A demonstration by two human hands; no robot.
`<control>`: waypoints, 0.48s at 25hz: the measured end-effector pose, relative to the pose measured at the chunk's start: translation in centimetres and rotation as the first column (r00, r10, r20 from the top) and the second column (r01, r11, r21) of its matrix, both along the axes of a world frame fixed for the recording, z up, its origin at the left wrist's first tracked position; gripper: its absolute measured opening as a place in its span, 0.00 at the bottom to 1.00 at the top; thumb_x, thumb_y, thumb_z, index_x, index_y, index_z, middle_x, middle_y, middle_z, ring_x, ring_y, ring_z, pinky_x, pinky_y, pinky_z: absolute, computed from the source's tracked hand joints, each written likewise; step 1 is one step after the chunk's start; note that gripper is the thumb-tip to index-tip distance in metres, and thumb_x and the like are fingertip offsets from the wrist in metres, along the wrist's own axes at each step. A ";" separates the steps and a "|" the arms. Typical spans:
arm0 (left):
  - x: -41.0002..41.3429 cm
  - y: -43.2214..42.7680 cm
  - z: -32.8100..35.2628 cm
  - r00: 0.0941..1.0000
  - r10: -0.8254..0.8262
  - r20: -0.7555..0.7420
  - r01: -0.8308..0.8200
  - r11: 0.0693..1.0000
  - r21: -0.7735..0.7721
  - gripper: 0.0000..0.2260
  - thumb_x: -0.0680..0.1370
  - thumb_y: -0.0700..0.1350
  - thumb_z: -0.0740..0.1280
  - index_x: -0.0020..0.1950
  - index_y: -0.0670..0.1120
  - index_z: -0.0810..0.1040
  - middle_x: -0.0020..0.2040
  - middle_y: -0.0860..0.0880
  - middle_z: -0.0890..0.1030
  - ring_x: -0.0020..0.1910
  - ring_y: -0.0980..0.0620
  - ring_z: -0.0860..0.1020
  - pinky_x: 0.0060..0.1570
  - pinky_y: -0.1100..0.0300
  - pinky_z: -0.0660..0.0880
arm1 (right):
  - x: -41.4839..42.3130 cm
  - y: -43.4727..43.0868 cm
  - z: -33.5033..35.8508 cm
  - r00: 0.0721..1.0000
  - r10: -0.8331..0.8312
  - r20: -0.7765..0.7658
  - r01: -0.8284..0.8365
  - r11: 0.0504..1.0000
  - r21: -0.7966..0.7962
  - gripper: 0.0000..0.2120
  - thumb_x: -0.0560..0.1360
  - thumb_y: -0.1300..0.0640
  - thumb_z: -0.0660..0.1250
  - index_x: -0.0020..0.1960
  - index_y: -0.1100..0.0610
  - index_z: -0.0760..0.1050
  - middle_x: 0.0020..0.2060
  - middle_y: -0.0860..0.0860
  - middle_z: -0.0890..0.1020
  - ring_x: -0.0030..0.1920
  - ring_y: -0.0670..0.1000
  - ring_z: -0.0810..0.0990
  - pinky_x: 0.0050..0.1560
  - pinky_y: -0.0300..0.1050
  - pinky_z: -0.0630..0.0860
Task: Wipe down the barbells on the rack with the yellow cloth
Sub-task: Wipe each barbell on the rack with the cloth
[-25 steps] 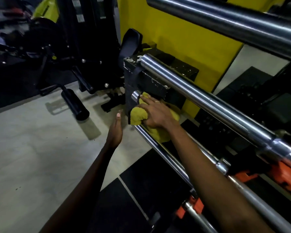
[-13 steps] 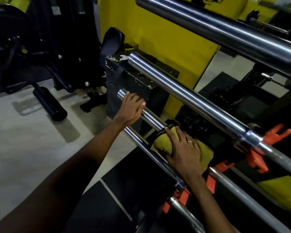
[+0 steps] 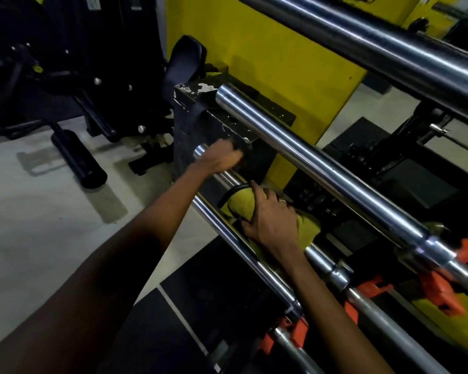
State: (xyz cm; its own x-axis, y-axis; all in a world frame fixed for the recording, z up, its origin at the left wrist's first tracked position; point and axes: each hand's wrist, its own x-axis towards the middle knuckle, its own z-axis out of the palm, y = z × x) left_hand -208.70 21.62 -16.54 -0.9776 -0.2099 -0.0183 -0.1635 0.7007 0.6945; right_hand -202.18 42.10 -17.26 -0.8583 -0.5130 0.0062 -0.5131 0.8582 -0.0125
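Two hands work on one bar. The right hand point(image 3: 273, 220), at about five o'clock from the middle of the scene, has its fingers curled over a single bunched yellow terry cloth point(image 3: 241, 209), thumb tucked beneath, clamping it round the bar; one ring shows on a finger. The left hand point(image 3: 222, 157), at eleven o'clock from the right, is wrapped round the same bar close to its bare end, a little blurred but plainly gripping. I count four long chrome steel barbells, all slanting from ten o'clock down to four o'clock: the top barbell point(image 3: 362, 41) up at one o'clock, the second barbell point(image 3: 308, 157) just below it, the third barbell point(image 3: 319, 259) that both hands hold, and the lowest barbell point(image 3: 243, 247) nearest me, just beside the right wrist. A tail of the cloth spills out past the knuckles at three o'clock. The bar ends meet one black steel rack post with chipped paint point(image 3: 195, 122), backed by a yellow wall point(image 3: 254, 49). Several orange plastic fittings point(image 3: 441, 295) cluster at four o'clock, too blurred to count surely. At nine o'clock one black padded roller point(image 3: 76, 157) juts over the pale floor point(image 3: 38, 225).
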 end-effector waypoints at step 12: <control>8.9 -8.7 -10.5 0.875 0.352 -0.332 -0.239 0.911 0.335 0.22 0.84 0.57 0.48 0.71 0.53 0.72 0.72 0.50 0.72 0.72 0.53 0.68 0.73 0.50 0.62 | -6.5 -10.8 0.7 0.835 0.549 0.047 -0.548 0.818 0.174 0.37 0.70 0.46 0.73 0.76 0.39 0.63 0.82 0.49 0.49 0.80 0.59 0.52 0.76 0.62 0.58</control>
State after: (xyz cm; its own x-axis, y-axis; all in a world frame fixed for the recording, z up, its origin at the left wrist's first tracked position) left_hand -199.85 12.95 -27.03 -0.8129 -0.5314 0.2382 -0.0188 0.4327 0.9013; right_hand -208.66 31.29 -16.54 -0.4352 -0.8918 -0.1238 -0.8990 0.4231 0.1131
